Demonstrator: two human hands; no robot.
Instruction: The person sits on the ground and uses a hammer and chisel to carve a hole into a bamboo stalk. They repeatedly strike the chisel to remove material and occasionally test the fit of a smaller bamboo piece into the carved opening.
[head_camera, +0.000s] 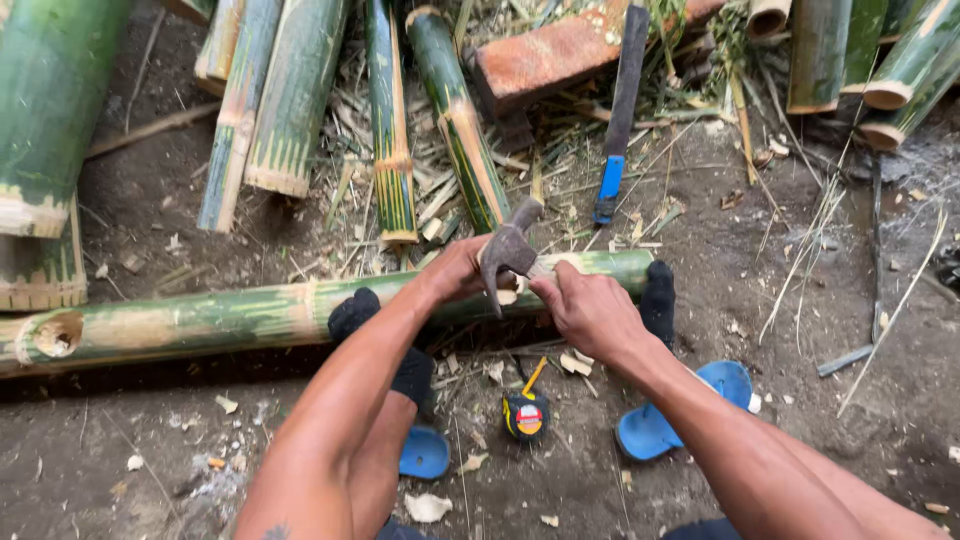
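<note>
both hands meet at the bamboo pole's (230, 318) right end, pole axis running left-right under them: left hand (455, 270) fisted round the hammer (508, 250), right hand (590, 310) pinching something small (a chip, unclear) just beside its head.

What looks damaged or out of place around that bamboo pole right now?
The long bamboo pole has a rough hole broken through its wall near the left end. A tape measure lies in the dirt among chips between the feet. The left hand holds a hammer against the pole.
</note>
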